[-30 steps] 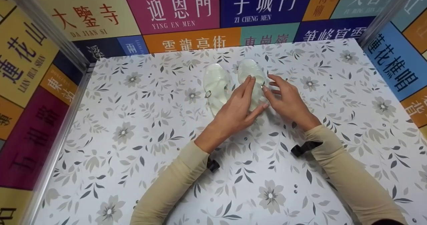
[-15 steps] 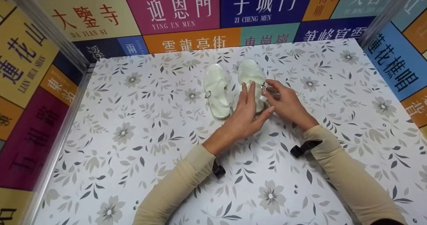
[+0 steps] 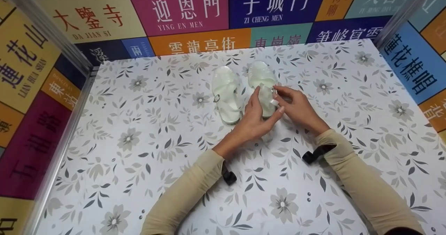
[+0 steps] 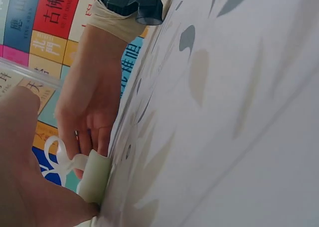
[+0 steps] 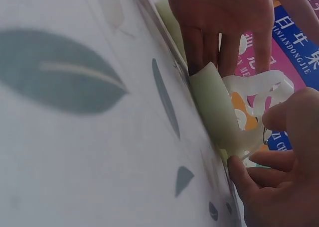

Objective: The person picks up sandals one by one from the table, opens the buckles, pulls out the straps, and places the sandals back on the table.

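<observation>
A pair of pale green sandals lies on the table, toes pointing away. The left sandal (image 3: 224,83) has its buckle on the outer side. At the right sandal (image 3: 259,71), my left hand (image 3: 256,120) rests straight fingers along the left side, thumb stretched over the heel. My right hand (image 3: 298,106) pinches the strap at the buckle (image 5: 264,136) on the outer side. In the right wrist view the strap (image 5: 274,82) arches loosely above the sole (image 5: 214,105), and the right little finger touches the sole's edge. The strap's end is partly hidden by the fingers.
The table (image 3: 156,186) has a floral cover. Panels (image 3: 184,12) with large printed characters stand behind it and along both sides, joined by metal corner posts (image 3: 55,22). Each wrist wears a dark camera (image 3: 228,175).
My left hand has drawn back from over the right sandal's strap to its left side and heel. My right hand has shifted slightly, bringing the buckle strap a little inward.
</observation>
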Motion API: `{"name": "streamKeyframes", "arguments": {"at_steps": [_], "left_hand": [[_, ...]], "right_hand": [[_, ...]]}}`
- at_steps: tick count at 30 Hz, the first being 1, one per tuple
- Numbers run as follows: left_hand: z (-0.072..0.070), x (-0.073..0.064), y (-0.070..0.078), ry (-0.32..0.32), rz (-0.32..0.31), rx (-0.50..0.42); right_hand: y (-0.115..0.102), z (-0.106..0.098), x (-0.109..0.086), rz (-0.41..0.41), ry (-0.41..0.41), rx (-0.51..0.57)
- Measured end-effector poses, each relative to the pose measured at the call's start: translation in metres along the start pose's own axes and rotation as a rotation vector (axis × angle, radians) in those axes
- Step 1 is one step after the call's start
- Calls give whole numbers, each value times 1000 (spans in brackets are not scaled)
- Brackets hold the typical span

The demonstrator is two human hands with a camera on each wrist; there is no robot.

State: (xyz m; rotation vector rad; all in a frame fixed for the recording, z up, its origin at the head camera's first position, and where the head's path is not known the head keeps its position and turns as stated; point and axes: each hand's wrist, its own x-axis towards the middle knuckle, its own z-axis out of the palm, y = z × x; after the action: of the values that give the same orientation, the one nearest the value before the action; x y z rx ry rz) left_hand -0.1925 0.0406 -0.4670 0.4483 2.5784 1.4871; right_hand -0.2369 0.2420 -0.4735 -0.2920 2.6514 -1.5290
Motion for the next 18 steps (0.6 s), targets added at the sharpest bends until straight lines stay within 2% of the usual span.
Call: {"name": "streamKeyframes", "arguments": {"at_steps": [11, 18], "left_hand": [[0, -2, -3, 26, 20, -125], [3, -9, 0, 48, 76, -149]], "right_hand": [[6, 1, 0, 1, 3, 134], [10, -2, -3, -43, 23, 225]]}}
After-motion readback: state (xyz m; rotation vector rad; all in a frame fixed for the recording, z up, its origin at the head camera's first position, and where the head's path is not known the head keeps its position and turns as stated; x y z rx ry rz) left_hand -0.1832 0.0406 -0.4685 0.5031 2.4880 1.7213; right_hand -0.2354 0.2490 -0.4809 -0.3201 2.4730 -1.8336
